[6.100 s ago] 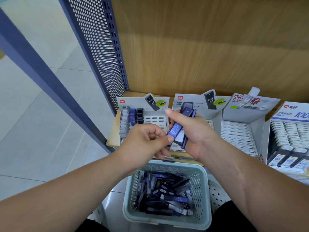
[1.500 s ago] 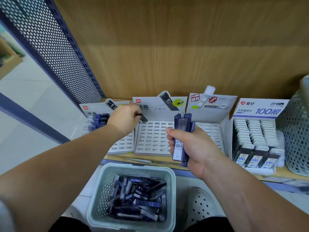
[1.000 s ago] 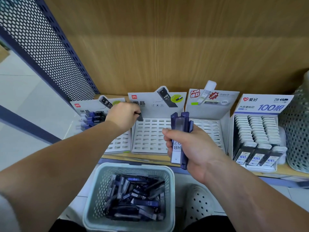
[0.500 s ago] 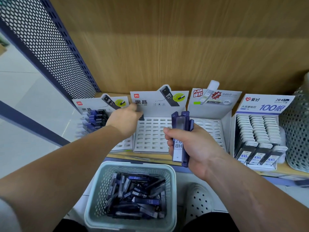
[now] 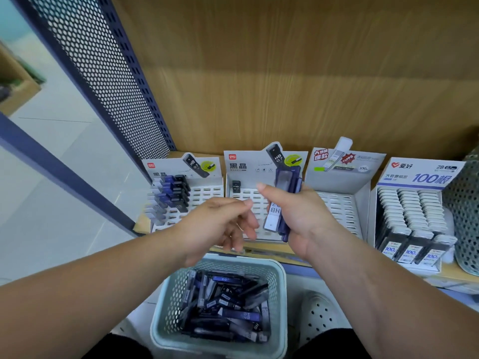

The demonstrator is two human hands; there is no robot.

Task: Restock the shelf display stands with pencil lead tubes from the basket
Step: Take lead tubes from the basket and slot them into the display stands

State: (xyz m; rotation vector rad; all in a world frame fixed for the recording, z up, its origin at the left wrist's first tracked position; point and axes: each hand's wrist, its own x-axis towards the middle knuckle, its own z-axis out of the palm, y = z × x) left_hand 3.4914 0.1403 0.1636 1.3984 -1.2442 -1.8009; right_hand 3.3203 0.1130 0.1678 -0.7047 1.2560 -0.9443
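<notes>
Now the right hand [image 5: 303, 220] grips lead tubes [image 5: 284, 181] (upright); the left hand [image 5: 215, 226] hangs loose, empty.

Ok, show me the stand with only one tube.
The second stand from the left: one black tube at its back; the leftmost stand holds many.

Four display stands [image 5: 243, 167]; two baskets [image 5: 282, 294]
</notes>
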